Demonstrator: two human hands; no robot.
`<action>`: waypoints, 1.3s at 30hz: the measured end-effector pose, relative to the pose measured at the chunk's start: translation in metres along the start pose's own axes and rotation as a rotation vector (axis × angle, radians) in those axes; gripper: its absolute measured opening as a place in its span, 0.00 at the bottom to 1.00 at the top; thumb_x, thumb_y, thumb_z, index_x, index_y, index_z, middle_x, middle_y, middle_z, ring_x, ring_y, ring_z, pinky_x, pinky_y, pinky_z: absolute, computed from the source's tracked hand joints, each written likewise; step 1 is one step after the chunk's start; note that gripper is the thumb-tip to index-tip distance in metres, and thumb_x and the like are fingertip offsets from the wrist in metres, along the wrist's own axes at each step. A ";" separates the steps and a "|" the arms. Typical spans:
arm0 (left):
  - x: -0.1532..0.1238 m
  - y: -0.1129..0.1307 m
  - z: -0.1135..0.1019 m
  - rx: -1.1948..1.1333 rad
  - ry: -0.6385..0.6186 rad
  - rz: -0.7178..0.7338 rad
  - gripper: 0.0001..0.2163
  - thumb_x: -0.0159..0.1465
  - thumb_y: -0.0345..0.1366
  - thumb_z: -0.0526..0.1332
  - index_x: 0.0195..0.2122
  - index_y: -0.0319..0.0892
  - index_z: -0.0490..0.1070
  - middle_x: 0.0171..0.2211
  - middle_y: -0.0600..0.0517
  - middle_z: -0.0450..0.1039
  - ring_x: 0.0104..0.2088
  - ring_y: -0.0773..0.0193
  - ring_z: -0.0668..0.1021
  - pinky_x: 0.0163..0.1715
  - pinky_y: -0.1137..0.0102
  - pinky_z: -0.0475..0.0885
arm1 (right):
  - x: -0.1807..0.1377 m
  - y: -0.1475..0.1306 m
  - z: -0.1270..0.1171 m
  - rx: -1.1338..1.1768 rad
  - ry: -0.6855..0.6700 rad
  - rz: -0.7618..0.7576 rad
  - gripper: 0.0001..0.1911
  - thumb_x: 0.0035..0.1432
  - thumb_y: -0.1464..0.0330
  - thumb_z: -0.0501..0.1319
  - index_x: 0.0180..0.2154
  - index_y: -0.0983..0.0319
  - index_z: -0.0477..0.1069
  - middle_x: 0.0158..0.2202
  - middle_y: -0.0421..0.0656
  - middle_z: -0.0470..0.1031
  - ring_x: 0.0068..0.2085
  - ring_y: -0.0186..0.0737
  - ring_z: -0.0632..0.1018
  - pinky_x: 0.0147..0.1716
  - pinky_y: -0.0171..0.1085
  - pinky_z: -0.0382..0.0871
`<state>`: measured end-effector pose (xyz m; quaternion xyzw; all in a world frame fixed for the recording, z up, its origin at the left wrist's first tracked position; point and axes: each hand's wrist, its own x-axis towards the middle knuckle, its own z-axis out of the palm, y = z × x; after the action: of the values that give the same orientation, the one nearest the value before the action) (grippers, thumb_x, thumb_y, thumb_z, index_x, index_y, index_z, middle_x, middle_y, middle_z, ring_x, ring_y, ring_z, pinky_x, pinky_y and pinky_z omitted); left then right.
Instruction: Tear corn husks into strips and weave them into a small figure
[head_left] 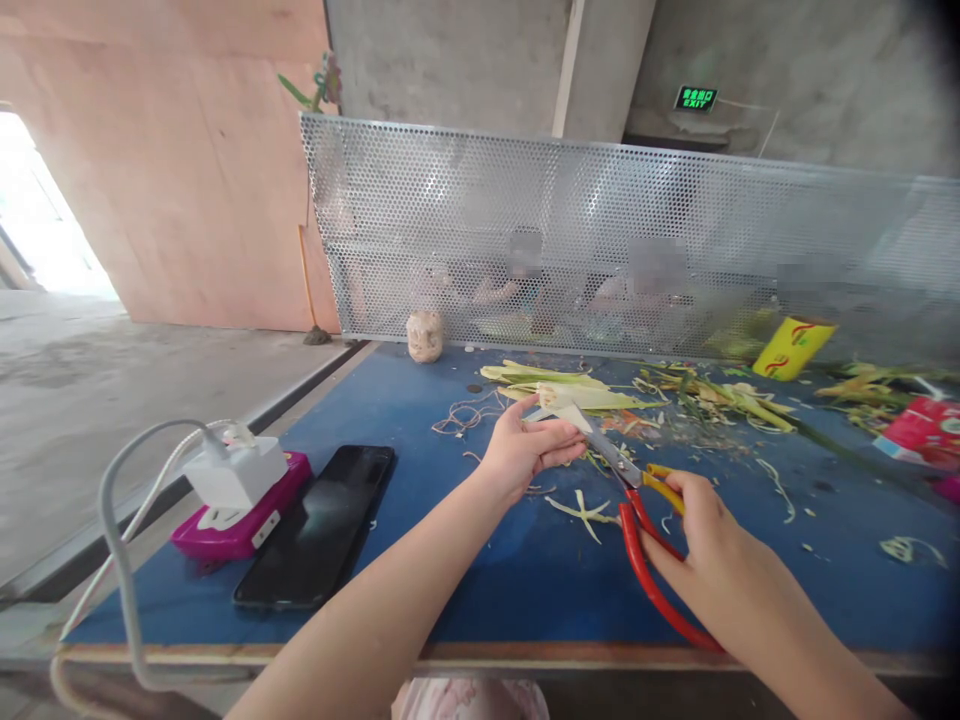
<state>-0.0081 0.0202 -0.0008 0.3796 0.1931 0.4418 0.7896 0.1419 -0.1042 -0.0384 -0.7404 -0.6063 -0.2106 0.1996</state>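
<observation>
My left hand point(529, 447) is closed on a pale, whitish-green plant piece point(553, 397), perhaps a husk or stalk base, pinched between thumb and fingers over the table. My right hand point(712, 545) is wrapped round a pair of scissors point(639, 570) with red grips and some yellow on the upper handle. Their handles are spread apart. The metal blades reach left to the plant piece and my left fingers, which partly hide the tips. Behind my left hand lie long pale green leaves point(517, 374). Thin cut strips point(581, 512) are scattered below the blades.
A black phone point(319, 530) lies left, beside a magenta power strip point(281, 490) with a white charger point(236, 470) and cables. A perforated metal screen point(450, 210) borders the blue table's back; people sit behind it. A yellow roll point(793, 348), leaf scraps point(735, 398) and a red-and-white package point(921, 432) are right.
</observation>
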 end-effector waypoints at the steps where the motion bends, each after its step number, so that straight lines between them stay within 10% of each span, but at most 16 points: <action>1: 0.000 0.000 0.000 0.001 0.001 0.001 0.36 0.50 0.16 0.61 0.57 0.28 0.42 0.21 0.50 0.75 0.24 0.63 0.78 0.31 0.67 0.76 | 0.000 0.000 0.000 0.002 -0.007 -0.005 0.22 0.53 0.55 0.49 0.43 0.64 0.56 0.40 0.54 0.73 0.32 0.51 0.79 0.21 0.40 0.71; 39: 0.000 0.000 0.002 0.030 0.050 0.009 0.29 0.51 0.17 0.61 0.53 0.31 0.51 0.20 0.52 0.73 0.24 0.63 0.78 0.32 0.67 0.75 | -0.001 -0.003 -0.009 0.020 -0.132 -0.001 0.23 0.55 0.55 0.46 0.43 0.67 0.58 0.27 0.52 0.75 0.25 0.50 0.78 0.18 0.38 0.67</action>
<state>-0.0071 0.0195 0.0004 0.3811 0.2174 0.4518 0.7768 0.1379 -0.1090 -0.0313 -0.7503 -0.6206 -0.1556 0.1664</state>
